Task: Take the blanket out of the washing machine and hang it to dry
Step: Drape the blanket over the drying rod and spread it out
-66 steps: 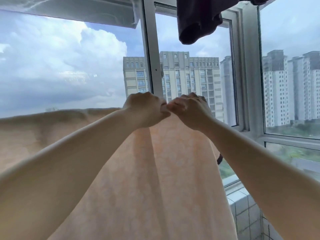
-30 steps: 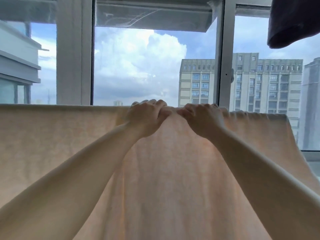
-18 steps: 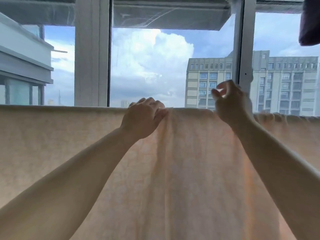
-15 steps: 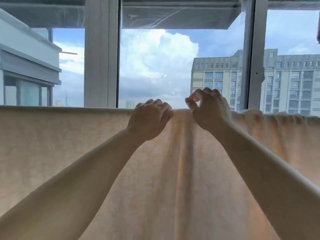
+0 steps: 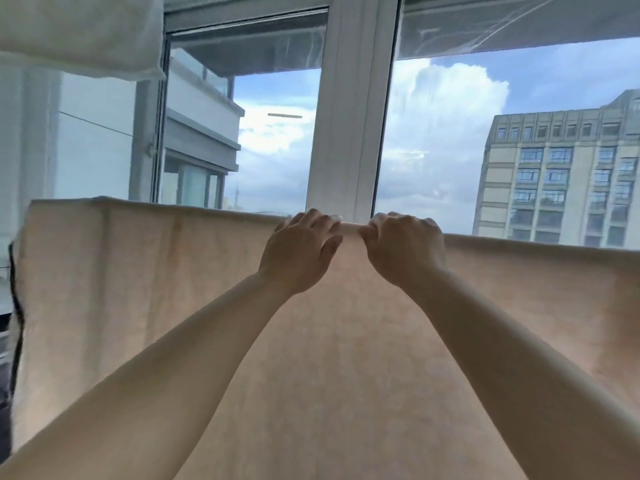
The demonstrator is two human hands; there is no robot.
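Observation:
A pale peach blanket [image 5: 145, 289] hangs folded over a hidden rail and spreads across the whole width of the view. Its left edge with a dark trim shows at the far left. My left hand [image 5: 299, 252] rests on the top fold near the middle, fingers curled over the edge. Close to its right, my right hand [image 5: 405, 249] grips the same top fold. Both arms reach up and forward. The rail itself is covered by the cloth.
Behind the blanket stands a window with a white frame post [image 5: 353, 109]. A white cloth [image 5: 79, 32] hangs at the top left. Apartment buildings [image 5: 557, 174] and clouds show through the glass.
My view has swung left, so the blanket's left edge and a white cloth overhead came into sight. The bunched folds near my hands are smoothed flat. My right hand came back down onto the top edge.

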